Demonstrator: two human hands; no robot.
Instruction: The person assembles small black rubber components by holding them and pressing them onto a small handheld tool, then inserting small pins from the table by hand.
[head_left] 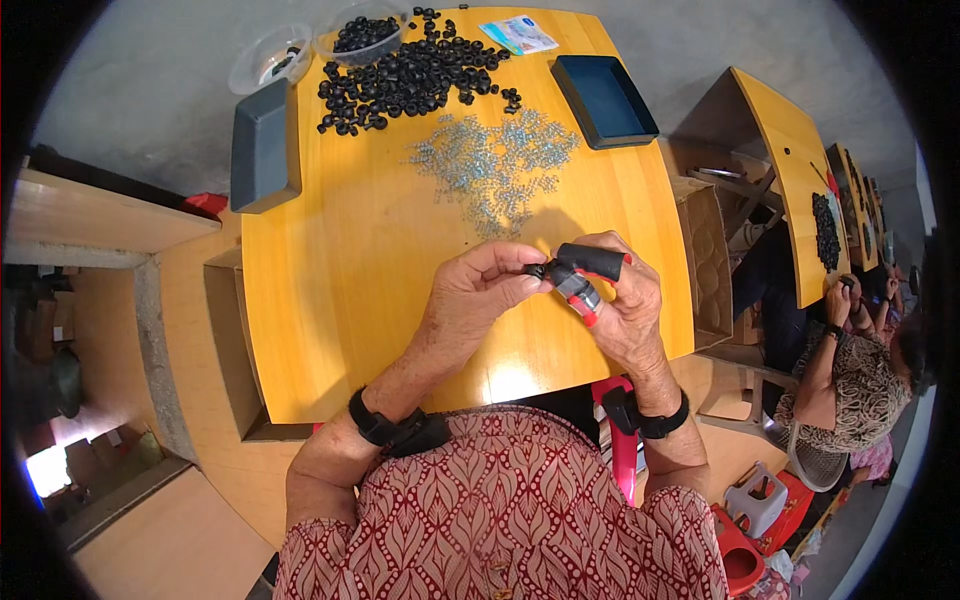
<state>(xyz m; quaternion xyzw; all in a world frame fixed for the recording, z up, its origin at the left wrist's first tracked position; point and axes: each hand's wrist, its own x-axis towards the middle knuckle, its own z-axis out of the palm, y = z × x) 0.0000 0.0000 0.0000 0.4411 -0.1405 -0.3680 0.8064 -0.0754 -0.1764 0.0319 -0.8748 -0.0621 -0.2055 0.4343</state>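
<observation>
Over the near middle of the yellow table (380,330), my left hand (462,295) pinches a small black round part (536,271) between thumb and fingertips. My right hand (634,312) is wrapped round a pliers-like hand tool (588,262) with black and red handles and a grey metal middle. The tool's head meets the black part at my left fingertips; whether its jaws grip the part is hidden. Beyond my hands lies a spread of tiny silvery metal pieces (490,160). Farther back is a heap of black ring-shaped parts (410,85).
A grey tray (266,150) stands at the table's left edge, a dark blue tray (604,102) at the far right. Two clear plastic bowls (325,48) and a white-blue packet (520,35) lie at the back. On the right, another person (845,390) works at a separate table (790,170).
</observation>
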